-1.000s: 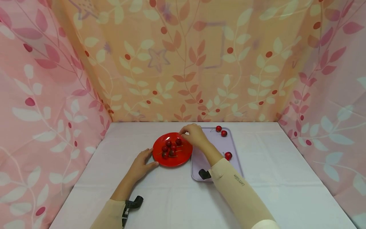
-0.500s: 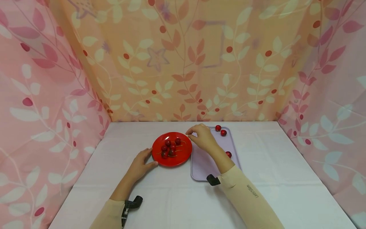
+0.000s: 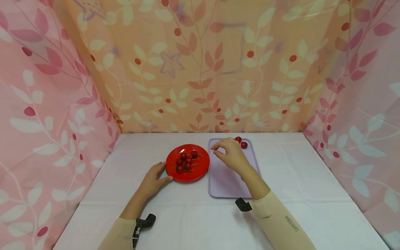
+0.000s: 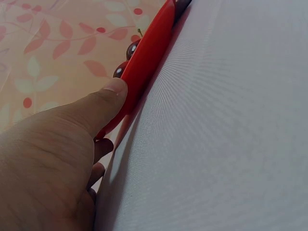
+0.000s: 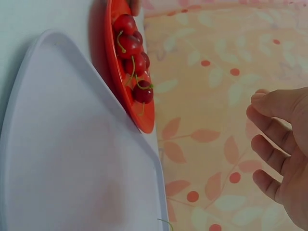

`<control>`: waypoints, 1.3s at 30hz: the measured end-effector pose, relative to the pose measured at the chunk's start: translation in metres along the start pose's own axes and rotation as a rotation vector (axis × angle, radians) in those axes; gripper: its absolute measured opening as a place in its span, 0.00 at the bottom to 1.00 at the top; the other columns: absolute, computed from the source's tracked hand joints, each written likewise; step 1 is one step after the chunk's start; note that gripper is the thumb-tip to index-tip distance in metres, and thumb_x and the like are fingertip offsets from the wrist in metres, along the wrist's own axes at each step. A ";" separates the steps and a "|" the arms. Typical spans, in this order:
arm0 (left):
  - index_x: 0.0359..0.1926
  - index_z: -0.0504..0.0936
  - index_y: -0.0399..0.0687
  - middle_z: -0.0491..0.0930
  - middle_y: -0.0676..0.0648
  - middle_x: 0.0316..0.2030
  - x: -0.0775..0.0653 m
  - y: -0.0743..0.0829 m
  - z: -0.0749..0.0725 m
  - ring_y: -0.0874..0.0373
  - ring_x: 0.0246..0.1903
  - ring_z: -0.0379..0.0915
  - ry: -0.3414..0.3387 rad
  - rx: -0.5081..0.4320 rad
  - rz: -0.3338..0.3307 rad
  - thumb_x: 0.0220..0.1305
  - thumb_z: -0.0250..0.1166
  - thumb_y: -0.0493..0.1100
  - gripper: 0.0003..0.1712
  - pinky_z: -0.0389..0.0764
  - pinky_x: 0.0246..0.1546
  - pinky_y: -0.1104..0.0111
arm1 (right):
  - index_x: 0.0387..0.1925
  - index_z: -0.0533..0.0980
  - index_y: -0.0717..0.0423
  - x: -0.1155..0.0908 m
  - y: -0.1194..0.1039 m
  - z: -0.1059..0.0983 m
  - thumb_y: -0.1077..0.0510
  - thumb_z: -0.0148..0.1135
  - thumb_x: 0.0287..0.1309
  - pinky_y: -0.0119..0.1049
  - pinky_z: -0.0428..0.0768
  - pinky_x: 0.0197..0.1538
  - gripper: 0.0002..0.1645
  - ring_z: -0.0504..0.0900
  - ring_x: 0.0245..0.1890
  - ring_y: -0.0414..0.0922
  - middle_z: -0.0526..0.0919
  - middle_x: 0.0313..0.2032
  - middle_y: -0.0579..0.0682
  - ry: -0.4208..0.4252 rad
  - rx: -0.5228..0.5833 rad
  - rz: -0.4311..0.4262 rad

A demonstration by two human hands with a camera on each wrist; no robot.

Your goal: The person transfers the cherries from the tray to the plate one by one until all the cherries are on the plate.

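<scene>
Several dark red cherries [image 3: 189, 160] with stems lie grouped on a round red plate [image 3: 200, 172]. My left hand [image 3: 152, 181] holds the plate's near-left edge; in the left wrist view its thumb [image 4: 113, 91] lies against the rim, with the other fingers lower down. To the plate's right is a pale purple tray [image 3: 225, 187]. Over it hovers my right hand [image 3: 232, 155], fingers loosely bent, thumb near the index fingertip, nothing held. Two cherries [image 3: 244, 145] sit at the tray's far right corner, just past this hand. The tray's right side is partly hidden by my right forearm.
A white cloth [image 3: 184, 218] covers the table. Patterned curtains [image 3: 200, 69] rise at the back and both sides. The plate's right edge stands close to the tray's left edge.
My right hand has moved from the plate's rim rightward over the tray. The cherry at the tray's right side is now hidden behind my forearm. My left hand has stayed at the plate.
</scene>
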State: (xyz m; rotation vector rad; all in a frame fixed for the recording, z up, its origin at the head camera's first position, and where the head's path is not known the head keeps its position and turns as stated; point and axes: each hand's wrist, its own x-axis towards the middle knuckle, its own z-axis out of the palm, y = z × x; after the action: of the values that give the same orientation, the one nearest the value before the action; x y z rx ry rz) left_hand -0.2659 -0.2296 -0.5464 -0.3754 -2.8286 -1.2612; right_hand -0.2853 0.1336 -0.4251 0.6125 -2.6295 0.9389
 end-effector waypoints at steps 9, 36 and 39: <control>0.77 0.64 0.45 0.64 0.38 0.75 0.000 0.002 0.000 0.37 0.77 0.53 -0.002 -0.002 -0.011 0.60 0.75 0.59 0.51 0.56 0.73 0.37 | 0.41 0.87 0.46 -0.023 0.012 -0.016 0.59 0.72 0.61 0.55 0.69 0.65 0.07 0.79 0.53 0.47 0.88 0.41 0.42 0.021 -0.003 -0.029; 0.77 0.64 0.46 0.63 0.37 0.75 0.000 0.004 -0.001 0.37 0.76 0.53 -0.007 0.010 -0.019 0.61 0.74 0.58 0.50 0.57 0.73 0.37 | 0.42 0.87 0.50 -0.054 0.074 -0.044 0.66 0.72 0.57 0.56 0.68 0.61 0.12 0.76 0.53 0.53 0.88 0.45 0.50 -0.030 -0.030 0.006; 0.77 0.64 0.46 0.63 0.38 0.75 0.000 0.003 -0.001 0.37 0.77 0.52 -0.005 0.003 -0.020 0.61 0.74 0.58 0.50 0.57 0.73 0.38 | 0.42 0.87 0.50 -0.057 0.085 -0.044 0.67 0.72 0.57 0.54 0.71 0.60 0.12 0.76 0.53 0.52 0.88 0.44 0.48 -0.064 -0.025 0.028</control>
State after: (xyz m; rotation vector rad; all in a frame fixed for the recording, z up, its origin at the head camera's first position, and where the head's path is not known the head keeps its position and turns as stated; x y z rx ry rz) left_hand -0.2652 -0.2283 -0.5440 -0.3515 -2.8451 -1.2612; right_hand -0.2710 0.2383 -0.4595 0.6109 -2.7092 0.9074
